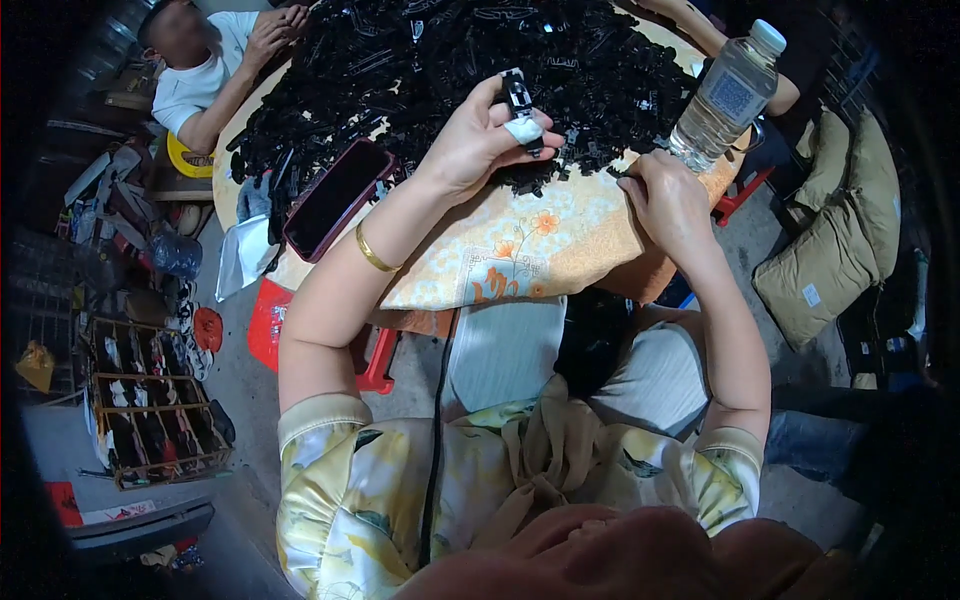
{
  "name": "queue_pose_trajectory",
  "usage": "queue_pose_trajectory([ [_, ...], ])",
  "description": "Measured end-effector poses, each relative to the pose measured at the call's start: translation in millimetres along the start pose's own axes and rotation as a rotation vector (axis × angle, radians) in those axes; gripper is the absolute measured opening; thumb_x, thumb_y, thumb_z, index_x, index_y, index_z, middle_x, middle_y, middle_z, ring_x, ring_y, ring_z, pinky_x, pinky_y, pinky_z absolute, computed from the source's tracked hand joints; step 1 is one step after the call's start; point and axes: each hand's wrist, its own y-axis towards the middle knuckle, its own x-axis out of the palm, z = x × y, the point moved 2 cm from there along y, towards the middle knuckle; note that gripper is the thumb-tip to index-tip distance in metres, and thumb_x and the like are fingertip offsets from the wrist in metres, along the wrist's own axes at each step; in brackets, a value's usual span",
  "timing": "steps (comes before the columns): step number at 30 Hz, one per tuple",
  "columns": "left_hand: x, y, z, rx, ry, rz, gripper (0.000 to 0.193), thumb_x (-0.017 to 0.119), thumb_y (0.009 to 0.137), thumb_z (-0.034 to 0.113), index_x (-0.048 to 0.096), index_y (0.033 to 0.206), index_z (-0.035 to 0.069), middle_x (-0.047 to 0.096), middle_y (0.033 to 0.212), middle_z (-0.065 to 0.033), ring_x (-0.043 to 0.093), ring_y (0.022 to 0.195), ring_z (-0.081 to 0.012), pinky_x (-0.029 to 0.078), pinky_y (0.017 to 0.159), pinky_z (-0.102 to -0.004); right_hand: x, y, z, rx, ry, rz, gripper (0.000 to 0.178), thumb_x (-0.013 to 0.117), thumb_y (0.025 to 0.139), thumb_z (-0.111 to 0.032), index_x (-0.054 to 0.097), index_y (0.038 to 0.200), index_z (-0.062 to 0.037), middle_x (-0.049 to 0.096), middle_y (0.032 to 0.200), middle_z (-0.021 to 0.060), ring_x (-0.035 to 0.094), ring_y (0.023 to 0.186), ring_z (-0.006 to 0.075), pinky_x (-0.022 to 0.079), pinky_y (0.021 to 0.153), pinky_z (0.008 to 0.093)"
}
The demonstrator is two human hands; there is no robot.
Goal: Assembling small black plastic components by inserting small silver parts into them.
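holding a small black part (518, 92) over the near side of a dark heap (460, 55) of similar-looking pieces, with the left hand (475, 138) closed around it in thumb and fingers, a white wrap (523, 130) on the thumb; resting the right hand (670, 198) on the floral tablecloth (595, 230) beside a clear bottle (732, 90), with fingers curled, cannot tell whether around anything; seemingly midway through one piece, probably with plenty left, judging by the heap; unable to tell finished pieces from untouched ones, or to see the right fingertips or the heap's cut-off far side
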Motion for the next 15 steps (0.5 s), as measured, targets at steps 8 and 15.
queue_pose_trajectory([
  [8, 13.5, -10.2, -18.4, -0.167, -0.123, -0.139, 0.04, 0.058, 0.085, 0.006, 0.038, 0.12, 0.002, 0.06, 0.096, -0.0124, 0.063, 0.088, -0.0219, 0.056, 0.075, -0.0324, -4.4, 9.1, -6.8, 0.148, 0.588, 0.081, 0.019, 0.069, 0.077, -0.008, 0.06, 0.092, -0.0003, 0.063, 0.08, 0.0057, 0.061, 0.072, 0.0111, 0.05, 0.061, 0.0239],
  [15, 16.5, -14.3, -25.3, -0.154, -0.088, -0.155, 0.025, 0.058, 0.085, 0.004, 0.049, 0.108, 0.002, 0.06, 0.1, -0.0091, 0.062, 0.091, -0.0181, 0.053, 0.082, -0.0311, -4.6, 7.0, -27.9, 0.154, 1.037, 0.154, 0.019, 0.07, 0.072, 0.002, 0.062, 0.088, 0.0002, 0.062, 0.083, 0.0052, 0.06, 0.075, 0.011, 0.05, 0.065, 0.0231],
])
